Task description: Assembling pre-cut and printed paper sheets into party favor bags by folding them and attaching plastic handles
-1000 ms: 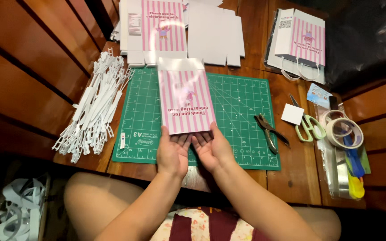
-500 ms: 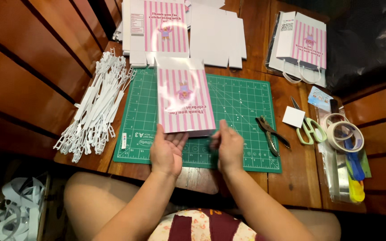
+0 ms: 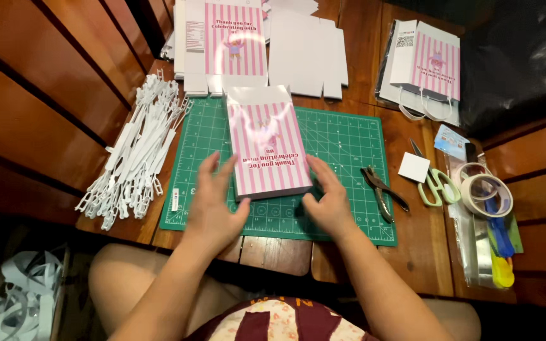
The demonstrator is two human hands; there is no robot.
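A flat pink-and-white striped paper bag (image 3: 265, 148) lies on a green cutting mat (image 3: 342, 145), its near end toward me. My left hand (image 3: 213, 205) rests at the bag's near left corner, fingers spread and touching its edge. My right hand (image 3: 328, 201) presses against the near right corner with fingers curled on the side. Neither hand lifts the bag.
A heap of white plastic handles (image 3: 137, 151) lies left of the mat. Unfolded striped sheets (image 3: 235, 38) sit at the back, finished bags (image 3: 428, 66) at back right. Black pliers (image 3: 382, 192), green scissors (image 3: 434, 183), a white square (image 3: 414, 167) and tape rolls (image 3: 485, 189) lie to the right.
The bag went from being held up by its near end to lying flat on the mat. My hands slid apart to its two near corners.
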